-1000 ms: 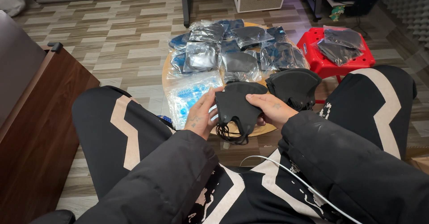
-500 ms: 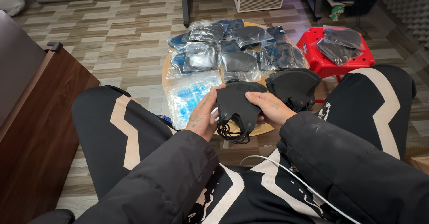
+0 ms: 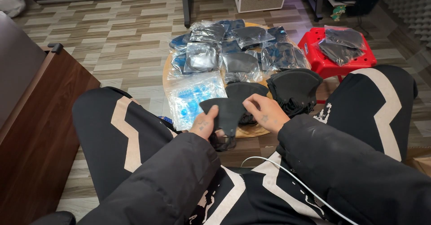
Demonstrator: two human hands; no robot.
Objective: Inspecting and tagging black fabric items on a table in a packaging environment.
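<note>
- The round wooden tabletop (image 3: 167, 79) sits low in front of the person's knees, most of its surface covered, only its rim and near edge showing bare.
- The heap of clear bags with dark masks inside (image 3: 233, 50) fills the far half of the tabletop, well beyond both hands.
- A red plastic stool (image 3: 321, 59) stands to the right of the tabletop, with a few more bagged masks lying on it.
- The stack of loose black masks (image 3: 294, 88) rests at the tabletop's right edge, just beside the right hand and far nearer to it than to the left.
- A clear bag with blue print (image 3: 191, 97) lies at the near left edge, just above the left hand.
- The single black mask (image 3: 226, 110) is held between the two hands over the tabletop's near edge, its long axis running left to right, ear loops dangling below (they hang towards the lap).
- The left hand (image 3: 204, 124) pinches the mask's left end, thumb on top, fingers closed under it.
- The right hand (image 3: 265, 113) grips the mask's right end, fingers curled over the upper edge.
</note>
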